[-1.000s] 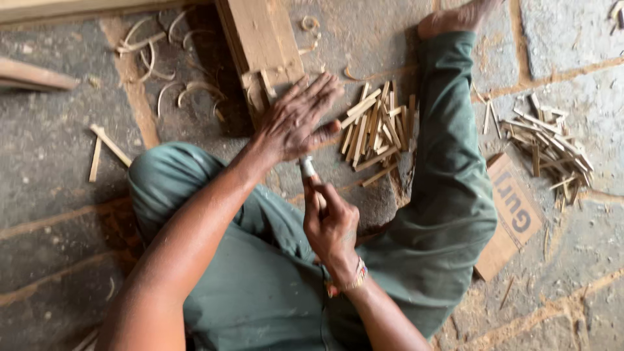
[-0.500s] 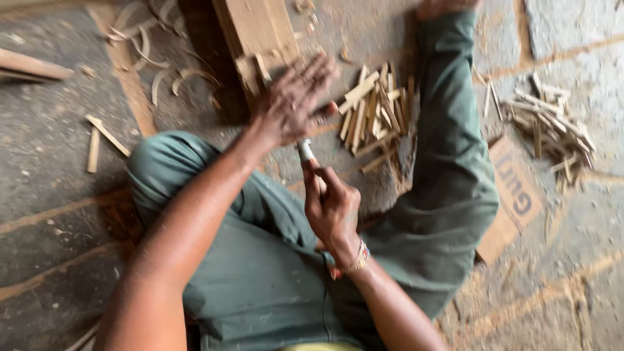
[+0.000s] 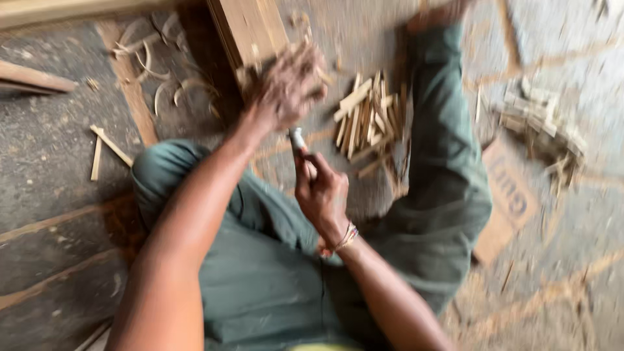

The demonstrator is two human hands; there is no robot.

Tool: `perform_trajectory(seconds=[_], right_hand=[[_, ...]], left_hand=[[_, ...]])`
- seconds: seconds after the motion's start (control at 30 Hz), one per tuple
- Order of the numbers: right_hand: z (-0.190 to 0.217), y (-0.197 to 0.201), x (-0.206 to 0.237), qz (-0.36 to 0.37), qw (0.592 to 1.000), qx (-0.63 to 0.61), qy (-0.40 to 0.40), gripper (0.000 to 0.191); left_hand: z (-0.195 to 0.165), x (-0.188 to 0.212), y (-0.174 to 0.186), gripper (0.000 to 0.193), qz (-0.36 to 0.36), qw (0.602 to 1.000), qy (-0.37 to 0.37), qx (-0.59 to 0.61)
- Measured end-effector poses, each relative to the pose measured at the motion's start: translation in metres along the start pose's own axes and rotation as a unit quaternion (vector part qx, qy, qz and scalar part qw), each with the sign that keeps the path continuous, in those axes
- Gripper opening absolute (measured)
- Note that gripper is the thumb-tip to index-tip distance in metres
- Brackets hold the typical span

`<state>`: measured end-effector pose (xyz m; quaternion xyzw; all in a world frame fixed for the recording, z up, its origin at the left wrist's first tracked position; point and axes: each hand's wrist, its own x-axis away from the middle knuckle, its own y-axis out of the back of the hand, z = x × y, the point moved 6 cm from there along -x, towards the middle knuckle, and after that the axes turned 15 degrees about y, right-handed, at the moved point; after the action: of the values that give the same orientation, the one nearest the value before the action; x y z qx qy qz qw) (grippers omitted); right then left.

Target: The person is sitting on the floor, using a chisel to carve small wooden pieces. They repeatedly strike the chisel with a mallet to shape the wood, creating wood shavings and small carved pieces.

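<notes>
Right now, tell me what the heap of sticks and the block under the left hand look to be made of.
Heap of sticks: pale split wood, raw and unfinished, rough edges; motion blur hides the grain. Block under the left hand: light brown wood, seemingly a stack of sawn boards with lengthwise lines, matte, probably no varnish.

Single view, head-worn camera, looking steeply down over the person's own lap at a stone floor. Close range: both forearms enter from the bottom edge, left hand and right hand near frame centre. Frame motion-blurred, most toward the right edge. No second view, so no overlap
</notes>
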<state>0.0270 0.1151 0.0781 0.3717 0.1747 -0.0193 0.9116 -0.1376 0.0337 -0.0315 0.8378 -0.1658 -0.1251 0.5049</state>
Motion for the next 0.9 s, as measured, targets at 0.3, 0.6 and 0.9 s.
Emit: perform_trajectory(seconds=[0.3,0.6,0.9], right_hand=[[-0.002,-0.002,-0.002,-0.003,0.998,-0.023,-0.059,0.007],[-0.008,-0.001,0.000,0.005,0.995,-0.052,-0.083,0.012],[-0.026,0.005,0.010,-0.065,0.978,-0.154,-0.126,0.020]], left_hand=[[-0.011,0.032,0.043,0.048,-0.235,0.970,-0.036,0.057],[0.059,0.048,0.099,0.025,-0.263,0.921,0.189,0.217],[0.111,0.084,0.129,0.030,-0.425,0.802,0.334,0.255]])
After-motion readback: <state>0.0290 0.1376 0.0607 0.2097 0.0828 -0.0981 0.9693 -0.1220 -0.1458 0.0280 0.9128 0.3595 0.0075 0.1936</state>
